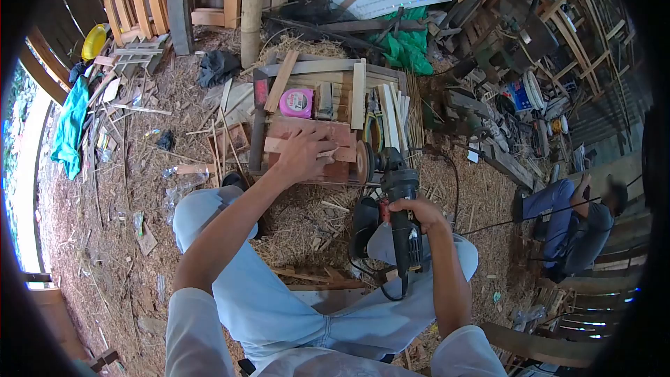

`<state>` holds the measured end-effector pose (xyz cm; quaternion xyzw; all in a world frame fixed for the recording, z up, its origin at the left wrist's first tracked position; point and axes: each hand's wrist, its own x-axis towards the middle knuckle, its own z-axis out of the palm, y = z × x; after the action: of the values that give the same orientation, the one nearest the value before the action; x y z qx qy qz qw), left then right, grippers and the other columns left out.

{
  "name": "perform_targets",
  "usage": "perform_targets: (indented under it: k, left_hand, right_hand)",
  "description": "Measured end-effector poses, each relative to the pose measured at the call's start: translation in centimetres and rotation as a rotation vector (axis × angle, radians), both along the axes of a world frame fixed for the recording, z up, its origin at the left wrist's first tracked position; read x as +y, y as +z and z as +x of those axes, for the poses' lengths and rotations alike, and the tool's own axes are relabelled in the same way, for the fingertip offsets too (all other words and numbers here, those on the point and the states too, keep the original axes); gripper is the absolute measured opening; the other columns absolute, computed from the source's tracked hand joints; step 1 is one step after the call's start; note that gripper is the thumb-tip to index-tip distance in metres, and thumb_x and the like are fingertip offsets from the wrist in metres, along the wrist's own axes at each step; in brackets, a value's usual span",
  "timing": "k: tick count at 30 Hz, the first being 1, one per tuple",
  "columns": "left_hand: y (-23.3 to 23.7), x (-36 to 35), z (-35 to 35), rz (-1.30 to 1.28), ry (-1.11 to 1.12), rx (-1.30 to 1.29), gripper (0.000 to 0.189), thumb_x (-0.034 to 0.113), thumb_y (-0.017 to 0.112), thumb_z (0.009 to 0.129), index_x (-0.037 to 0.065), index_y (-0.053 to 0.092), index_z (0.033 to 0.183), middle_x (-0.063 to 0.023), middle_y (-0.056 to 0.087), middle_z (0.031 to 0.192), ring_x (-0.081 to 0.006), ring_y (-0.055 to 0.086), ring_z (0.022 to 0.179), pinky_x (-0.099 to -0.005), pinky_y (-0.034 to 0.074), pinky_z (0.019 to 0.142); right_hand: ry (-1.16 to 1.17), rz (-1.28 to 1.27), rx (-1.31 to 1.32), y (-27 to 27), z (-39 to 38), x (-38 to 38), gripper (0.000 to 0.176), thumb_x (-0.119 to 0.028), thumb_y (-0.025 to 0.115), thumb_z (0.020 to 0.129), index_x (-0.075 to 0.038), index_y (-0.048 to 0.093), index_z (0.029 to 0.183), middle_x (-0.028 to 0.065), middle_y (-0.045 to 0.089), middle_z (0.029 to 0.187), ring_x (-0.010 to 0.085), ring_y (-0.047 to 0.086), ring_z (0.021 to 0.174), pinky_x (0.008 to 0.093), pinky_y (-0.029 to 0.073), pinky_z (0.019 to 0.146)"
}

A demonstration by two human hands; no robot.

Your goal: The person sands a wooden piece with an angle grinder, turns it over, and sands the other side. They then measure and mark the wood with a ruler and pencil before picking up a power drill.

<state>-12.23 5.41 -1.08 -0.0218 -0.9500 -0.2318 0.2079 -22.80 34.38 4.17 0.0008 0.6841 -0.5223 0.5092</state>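
Note:
My right hand is closed round the body of a black angle grinder, which stands nearly upright in the view above my leg. Its round disc sits at the right end of a pale wooden strip, apparently at or very near the wood. Under the strip lies a reddish-brown board. My left hand presses the strip against this board, fingers bent over it. Just beyond are a pink tape measure and a pair of pliers.
More wooden strips lie on the low bench. The grinder's black cord loops to the right. Shavings and scraps cover the ground. Another person sits at the far right. Green plastic lies beyond the bench.

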Motion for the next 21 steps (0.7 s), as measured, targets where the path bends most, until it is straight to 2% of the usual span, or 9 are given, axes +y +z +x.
perform_targets:
  k: [4,7,11,15,21]
  left_hand:
    - [-0.4,0.7,-0.3,0.033,0.02,-0.044,0.03,0.019,0.073,0.072,0.008,0.069,0.099,-0.0069,0.059,0.111,-0.0282,0.055,0.105,-0.043,0.044,0.086]
    - [-0.7,1.6,-0.3,0.128,0.121,-0.003,0.029,0.018,0.074,0.069,0.009,0.069,0.096,-0.0088,0.059,0.108,-0.0317,0.056,0.103,-0.0429,0.044,0.088]
    - [-0.6,1.5,-0.2,0.093,0.116,0.044,0.035,0.015,0.074,0.069,0.007,0.067,0.103,-0.0101,0.059,0.109,-0.0325,0.057,0.101,-0.0424,0.045,0.088]
    - [1.8,0.2,0.0,0.044,0.038,0.206,0.04,0.006,0.072,0.069,0.006,0.065,0.109,-0.0108,0.059,0.108,-0.0315,0.057,0.097,-0.0406,0.046,0.084]
    - [7.2,1.1,0.9,0.021,-0.076,0.242,0.042,0.003,0.074,0.068,0.004,0.064,0.109,-0.0103,0.058,0.104,-0.03,0.059,0.093,-0.0384,0.048,0.08]
  right_hand:
    - [-0.022,0.053,-0.006,0.7,0.5,0.3,0.029,-0.007,0.074,0.068,0.004,0.06,0.09,0.0154,0.066,0.072,0.0229,0.066,0.06,0.0345,0.056,0.056]
    - [-0.005,0.005,0.005,0.1,0.6,0.8,0.03,-0.007,0.075,0.068,0.004,0.059,0.092,0.0154,0.066,0.073,0.023,0.066,0.06,0.0343,0.056,0.055]
    - [-0.019,-0.006,0.0,0.7,0.9,1.2,0.031,-0.007,0.075,0.068,0.004,0.06,0.092,0.0151,0.066,0.073,0.0227,0.066,0.06,0.0343,0.056,0.055]
    - [-0.123,-0.022,0.059,1.5,-0.1,1.9,0.027,-0.009,0.074,0.07,0.003,0.06,0.089,0.0144,0.066,0.072,0.0224,0.066,0.061,0.0342,0.055,0.056]
    - [-0.302,-0.192,0.041,1.9,-2.0,1.0,0.023,-0.008,0.07,0.072,0.0,0.058,0.09,0.0123,0.064,0.072,0.0213,0.064,0.062,0.0354,0.054,0.056]
